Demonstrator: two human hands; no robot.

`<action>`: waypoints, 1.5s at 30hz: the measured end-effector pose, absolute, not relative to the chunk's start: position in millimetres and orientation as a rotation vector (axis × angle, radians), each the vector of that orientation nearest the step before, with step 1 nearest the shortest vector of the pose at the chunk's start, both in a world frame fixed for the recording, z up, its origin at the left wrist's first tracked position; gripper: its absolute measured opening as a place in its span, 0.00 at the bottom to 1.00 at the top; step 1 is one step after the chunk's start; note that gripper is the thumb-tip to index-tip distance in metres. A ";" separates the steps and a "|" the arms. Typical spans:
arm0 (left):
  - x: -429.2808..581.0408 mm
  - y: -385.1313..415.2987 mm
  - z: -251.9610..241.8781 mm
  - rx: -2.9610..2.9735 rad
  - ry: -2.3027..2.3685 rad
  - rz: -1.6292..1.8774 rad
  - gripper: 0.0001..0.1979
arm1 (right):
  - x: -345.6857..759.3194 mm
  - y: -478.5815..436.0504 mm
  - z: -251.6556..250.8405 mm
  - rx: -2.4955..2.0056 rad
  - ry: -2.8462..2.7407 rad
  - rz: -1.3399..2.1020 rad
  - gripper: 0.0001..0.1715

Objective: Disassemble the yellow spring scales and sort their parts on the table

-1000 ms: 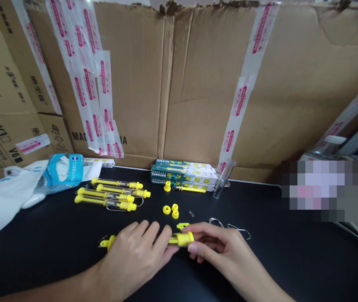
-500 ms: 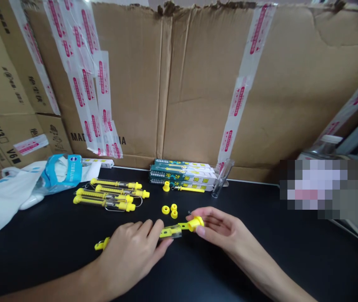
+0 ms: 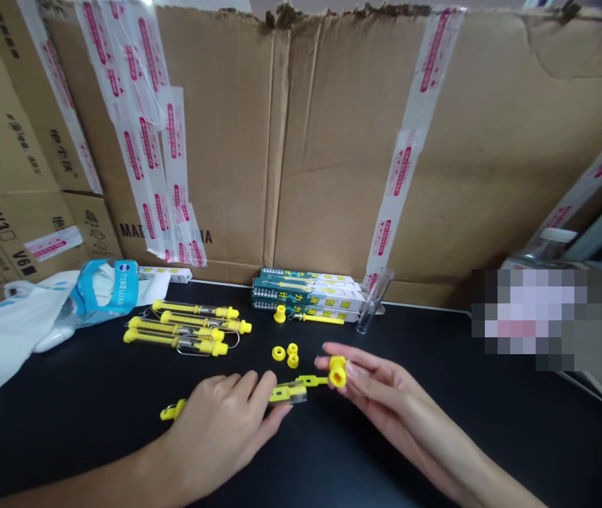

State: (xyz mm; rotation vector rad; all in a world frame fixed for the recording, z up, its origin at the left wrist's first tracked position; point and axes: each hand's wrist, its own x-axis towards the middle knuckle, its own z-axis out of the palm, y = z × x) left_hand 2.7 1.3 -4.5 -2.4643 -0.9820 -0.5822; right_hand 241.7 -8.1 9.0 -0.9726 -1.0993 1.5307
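Observation:
My left hand [image 3: 221, 423] is wrapped round the clear tube of a spring scale [image 3: 291, 392], held low over the black table. A yellow hooked end sticks out on the left side, and a flat yellow strip [image 3: 312, 381] juts from the tube's right end. Between thumb and fingers, my right hand [image 3: 380, 384] pinches a yellow end cap [image 3: 337, 372], its hollow opening turned partly toward me. The cap is beside the strip's far end; whether they touch I cannot tell. Several yellow rings [image 3: 278, 353] lie just beyond my hands.
Assembled spring scales [image 3: 181, 330] lie in a group at the left. Printed boxes [image 3: 305, 295] are stacked at the back, with a loose yellow inner rod [image 3: 322, 319] before them and a clear tube [image 3: 375, 302] leaning nearby. A plastic bag [image 3: 107, 289] lies left; cardboard [image 3: 332, 155] walls the back.
My right hand has turned the yellow cap so its opening faces more toward me, and has shifted slightly right. The left hand and the tube have hardly moved.

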 end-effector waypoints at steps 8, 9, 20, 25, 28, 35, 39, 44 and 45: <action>2.6 1.3 -4.3 -2.479 -1.006 -0.510 0.07 | 261.5 7.7 -4.1 -1.184 -1.773 0.231 0.11; 2.7 1.2 -4.0 -2.483 -1.009 -0.502 0.07 | 261.7 11.4 -7.2 -1.200 -1.845 0.252 0.11; 2.4 0.9 -4.0 -2.483 -1.016 -0.490 0.07 | 265.7 15.2 -6.1 -1.290 -1.662 0.222 0.14; 3.0 -0.5 -4.0 -2.486 -1.013 -0.507 0.06 | 263.1 15.4 -11.6 -1.273 -1.735 0.259 0.16; 3.2 -0.3 -3.6 -2.482 -1.022 -0.500 0.06 | 259.7 19.6 -16.4 -1.270 -1.793 0.282 0.11; 3.6 0.7 -1.7 -2.486 -1.020 -0.471 0.07 | 262.0 11.7 -9.4 -1.296 -1.589 0.090 0.16; 3.8 0.8 -1.0 -2.484 -1.015 -0.486 0.07 | 262.5 17.4 -12.2 -1.330 -1.692 0.287 0.10; 3.1 0.9 -1.9 -2.494 -1.023 -0.466 0.07 | 263.3 27.7 -15.4 -1.360 -1.710 0.449 0.08; 3.1 0.9 -2.1 -2.494 -1.023 -0.463 0.06 | 263.9 28.1 -15.5 -1.360 -1.701 0.469 0.09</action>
